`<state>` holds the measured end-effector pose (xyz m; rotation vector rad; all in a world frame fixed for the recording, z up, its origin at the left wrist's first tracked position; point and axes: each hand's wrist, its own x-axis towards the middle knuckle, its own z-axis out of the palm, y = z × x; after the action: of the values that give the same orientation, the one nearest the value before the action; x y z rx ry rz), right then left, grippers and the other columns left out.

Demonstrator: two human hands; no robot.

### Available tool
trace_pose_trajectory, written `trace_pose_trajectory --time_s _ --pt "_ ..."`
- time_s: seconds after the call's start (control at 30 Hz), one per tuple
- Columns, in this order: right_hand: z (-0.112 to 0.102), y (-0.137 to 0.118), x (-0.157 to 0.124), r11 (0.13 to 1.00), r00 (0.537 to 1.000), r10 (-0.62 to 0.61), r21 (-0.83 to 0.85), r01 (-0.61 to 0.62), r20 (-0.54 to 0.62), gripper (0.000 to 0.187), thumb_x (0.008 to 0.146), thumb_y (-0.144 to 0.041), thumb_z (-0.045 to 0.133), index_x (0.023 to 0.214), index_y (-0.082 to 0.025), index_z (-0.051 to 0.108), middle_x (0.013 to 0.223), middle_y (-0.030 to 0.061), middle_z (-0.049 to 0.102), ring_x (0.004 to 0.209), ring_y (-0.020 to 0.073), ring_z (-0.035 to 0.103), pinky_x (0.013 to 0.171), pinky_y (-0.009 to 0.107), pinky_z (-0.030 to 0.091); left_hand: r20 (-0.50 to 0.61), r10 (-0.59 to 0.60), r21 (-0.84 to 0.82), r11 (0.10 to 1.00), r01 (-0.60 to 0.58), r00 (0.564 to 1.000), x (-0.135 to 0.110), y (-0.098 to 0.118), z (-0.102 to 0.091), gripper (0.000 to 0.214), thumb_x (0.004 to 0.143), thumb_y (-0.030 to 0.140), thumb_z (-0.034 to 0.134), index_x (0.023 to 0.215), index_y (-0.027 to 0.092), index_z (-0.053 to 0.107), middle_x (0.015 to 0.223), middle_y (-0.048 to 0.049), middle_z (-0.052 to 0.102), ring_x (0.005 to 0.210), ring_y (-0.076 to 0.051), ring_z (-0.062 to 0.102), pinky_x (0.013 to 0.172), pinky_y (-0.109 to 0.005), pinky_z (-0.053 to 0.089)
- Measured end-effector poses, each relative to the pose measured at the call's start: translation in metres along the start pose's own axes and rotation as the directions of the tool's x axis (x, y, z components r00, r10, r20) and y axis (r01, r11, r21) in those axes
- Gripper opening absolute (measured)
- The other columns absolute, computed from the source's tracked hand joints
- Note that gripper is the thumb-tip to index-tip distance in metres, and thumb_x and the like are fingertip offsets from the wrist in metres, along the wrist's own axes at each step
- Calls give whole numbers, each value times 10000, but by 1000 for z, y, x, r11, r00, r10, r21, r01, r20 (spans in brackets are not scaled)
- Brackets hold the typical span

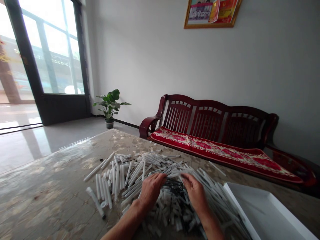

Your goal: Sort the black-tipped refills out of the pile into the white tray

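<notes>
Atop white plastic tubes (130,176), left hand (151,190) and right hand (196,191) curl half-closed, whether gripping hidden.

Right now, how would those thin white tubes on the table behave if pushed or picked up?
The white tubes are probably stiff, lying straight without sagging. Round and slender, they would likely roll on the glossy table. Piled under the left hand and right hand, they probably shift together.

Office-like sitting room, glass door (50,56) upper left, wooden bench (212,121) with red cushion (220,155) right, framed poster (212,13) above, potted plant (110,106), polished tile floor (50,140)
</notes>
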<state>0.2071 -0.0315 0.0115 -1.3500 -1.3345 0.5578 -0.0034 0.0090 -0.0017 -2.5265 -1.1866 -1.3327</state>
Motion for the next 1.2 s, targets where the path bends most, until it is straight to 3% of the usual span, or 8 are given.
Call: trace_pose_trajectory --time_s 0.1,0.43,0.53,0.63,0.8,0.9,1.03,1.2 --pt "-1 -8 -2 992 996 -87 -95 87 1 337 868 -495 581 972 -245 782 1020 85 779 997 272 709 920 385 546 -4 34 40 999 -33 999 -1 1 1 99 943 228 576 931 232 674 788 0 748 728 -177 707 681 -261 511" --pt "-3 -20 -6 981 996 -62 -189 51 -56 306 825 -479 589 828 -230 766 814 68 767 764 251 695 737 335 529 37 95 96 991 -98 995 0 5 -5 101 946 262 588 922 247 685 739 14 719 691 -189 668 655 -285 468" --pt "-16 -15 -1 985 978 -43 -170 8 -203 351 810 -523 575 834 -212 736 797 77 755 761 255 691 729 338 522 2 49 111 993 -49 999 1 1 -8 119 956 277 577 936 243 689 772 6 737 718 -188 678 670 -280 475" --pt "-30 -11 4 987 929 -4 -152 -55 -369 445 786 -616 558 824 -199 711 734 78 736 704 254 673 692 341 513 -58 -32 131 991 40 998 1 -7 -9 153 971 277 548 937 240 693 796 0 747 741 -185 689 682 -273 483" --pt "-36 -1 6 985 871 6 -149 -91 -490 503 783 -659 555 850 -184 704 762 104 745 734 270 683 709 350 512 -194 -177 129 970 204 965 1 -18 -6 191 979 249 497 994 217 685 859 -27 753 768 -199 697 693 -290 510" --pt "-27 6 4 986 916 63 -116 -118 -396 506 769 -652 578 907 -187 721 873 124 769 825 294 704 750 369 529 -219 -183 73 977 203 959 2 -17 -5 229 986 231 463 1080 220 672 899 -36 728 792 -186 688 717 -286 527" --pt "-12 3 0 989 975 86 -97 -108 -203 533 778 -645 598 1038 -198 727 1047 128 761 928 294 704 824 385 540 -170 -71 -51 997 63 983 1 -5 -5 248 994 233 463 1132 232 670 911 -39 688 796 -156 666 719 -254 533" --pt "1 -19 -8 991 991 126 47 -129 55 549 814 -697 567 1031 -220 730 798 66 747 690 245 683 592 326 538 -64 106 -112 987 -113 992 -4 11 -5 237 978 201 508 1139 244 677 887 -40 699 794 -159 660 716 -258 531"
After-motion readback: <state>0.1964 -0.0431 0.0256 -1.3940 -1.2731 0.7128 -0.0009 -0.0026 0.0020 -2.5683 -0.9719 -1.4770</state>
